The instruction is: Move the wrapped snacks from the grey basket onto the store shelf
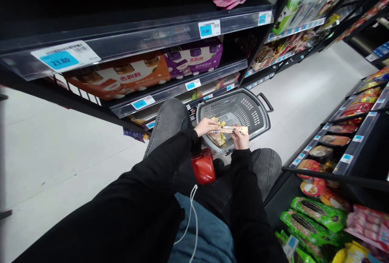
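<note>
The fingers of my left hand (pixel 205 127) were pinched shut on one end of a thin, flat, cream-coloured packet bundle (pixel 226 129); those of my right hand (pixel 241 138) gripped it near its other end. One packet or several, I couldn't tell. I held it above a grey plastic basket with slotted walls (pixel 258 111), where crinkled yellow packets (pixel 220 138) lay on the near side. Between my knees sat a glossy red object (pixel 203 166). On the left-hand shelf, an orange printed carton (pixel 121 77) stood beside a purple one.
</note>
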The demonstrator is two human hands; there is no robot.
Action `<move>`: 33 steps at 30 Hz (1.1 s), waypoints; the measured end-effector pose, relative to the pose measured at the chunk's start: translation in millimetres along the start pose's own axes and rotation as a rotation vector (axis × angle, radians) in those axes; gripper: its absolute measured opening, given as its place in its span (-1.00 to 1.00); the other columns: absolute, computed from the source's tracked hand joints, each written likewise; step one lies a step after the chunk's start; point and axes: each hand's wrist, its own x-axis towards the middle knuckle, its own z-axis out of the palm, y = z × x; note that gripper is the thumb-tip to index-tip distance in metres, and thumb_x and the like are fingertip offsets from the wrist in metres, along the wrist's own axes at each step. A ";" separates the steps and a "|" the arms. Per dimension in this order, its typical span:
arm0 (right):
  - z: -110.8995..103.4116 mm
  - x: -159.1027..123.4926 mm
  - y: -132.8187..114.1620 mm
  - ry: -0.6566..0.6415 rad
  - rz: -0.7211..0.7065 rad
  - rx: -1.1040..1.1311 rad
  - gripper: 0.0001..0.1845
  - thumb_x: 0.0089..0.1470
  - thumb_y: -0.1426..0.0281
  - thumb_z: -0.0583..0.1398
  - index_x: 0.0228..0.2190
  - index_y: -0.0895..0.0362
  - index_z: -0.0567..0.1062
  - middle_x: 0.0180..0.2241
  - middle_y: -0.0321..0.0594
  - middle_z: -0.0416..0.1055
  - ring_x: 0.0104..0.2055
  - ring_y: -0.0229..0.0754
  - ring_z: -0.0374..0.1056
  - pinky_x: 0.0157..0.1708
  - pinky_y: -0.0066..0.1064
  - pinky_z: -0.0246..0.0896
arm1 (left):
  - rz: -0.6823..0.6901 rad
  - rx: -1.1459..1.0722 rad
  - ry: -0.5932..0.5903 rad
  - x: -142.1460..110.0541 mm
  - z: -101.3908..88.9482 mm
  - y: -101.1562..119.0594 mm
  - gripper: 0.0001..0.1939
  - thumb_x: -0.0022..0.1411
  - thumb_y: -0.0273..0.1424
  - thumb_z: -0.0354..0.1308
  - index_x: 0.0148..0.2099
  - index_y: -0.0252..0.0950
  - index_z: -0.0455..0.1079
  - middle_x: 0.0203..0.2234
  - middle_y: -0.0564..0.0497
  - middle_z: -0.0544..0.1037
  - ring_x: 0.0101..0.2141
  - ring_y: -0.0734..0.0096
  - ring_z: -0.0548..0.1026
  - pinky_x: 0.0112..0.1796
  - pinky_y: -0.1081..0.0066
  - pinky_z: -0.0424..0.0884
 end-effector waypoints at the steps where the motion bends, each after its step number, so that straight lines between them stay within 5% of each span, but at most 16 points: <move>1: -0.2 0.3 0.2 0.008 -0.004 -0.002 -0.62 -0.43 0.46 0.37 -0.43 0.18 0.43 -0.44 -0.26 0.50 -0.38 -0.24 0.42 -0.43 -0.43 0.39 | 0.008 0.011 -0.009 0.1 -0.6 -0.1 -0.70 -0.17 -0.42 0.34 -0.31 -0.45 0.49 -0.54 0.03 0.51 -0.51 0.44 0.46 -0.42 0.43 0.43; 12: 6.0 -5.2 5.9 -0.056 0.064 -0.170 -0.64 -0.37 0.32 0.35 -0.45 0.20 0.45 -0.50 -0.23 0.46 -0.40 -0.17 0.40 -0.42 -0.33 0.36 | 0.061 0.324 -0.365 -4.9 3.4 0.5 -0.74 -0.07 -0.29 0.27 -0.43 -0.43 0.48 -0.62 0.08 0.45 -0.55 0.54 0.34 -0.47 0.58 0.20; 18: 0.5 -4.9 -6.1 -0.167 0.006 -0.069 -0.47 -0.27 0.39 0.29 -0.16 0.06 0.34 -0.23 -0.22 0.47 -0.20 -0.19 0.40 -0.29 -0.32 0.37 | -0.013 0.278 -0.290 -2.8 -1.1 -3.0 -0.71 -0.11 -0.22 0.28 -0.46 -0.39 0.46 -0.64 0.08 0.45 -0.57 0.51 0.35 -0.49 0.55 0.21; 23: -1.5 -3.8 -7.9 -0.135 -0.005 -0.121 -0.50 -0.24 0.35 0.25 -0.17 0.08 0.32 -0.28 -0.20 0.47 -0.33 -0.21 0.40 -0.40 -0.34 0.37 | -0.115 0.202 -0.366 -3.4 -1.2 -3.7 -0.66 -0.14 -0.18 0.28 -0.44 -0.39 0.44 -0.64 0.04 0.46 -0.61 0.47 0.37 -0.52 0.50 0.26; 33: 3.2 0.8 7.7 0.051 -0.134 -0.224 -0.64 -0.24 0.25 0.23 -0.32 0.12 0.35 -0.49 -0.38 0.32 -0.48 -0.34 0.27 -0.54 -0.51 0.24 | 0.121 0.432 -0.400 2.0 -2.2 -8.9 -0.66 -0.10 -0.17 0.23 -0.51 -0.42 0.45 -0.68 0.11 0.35 -0.57 0.56 0.28 -0.49 0.56 0.14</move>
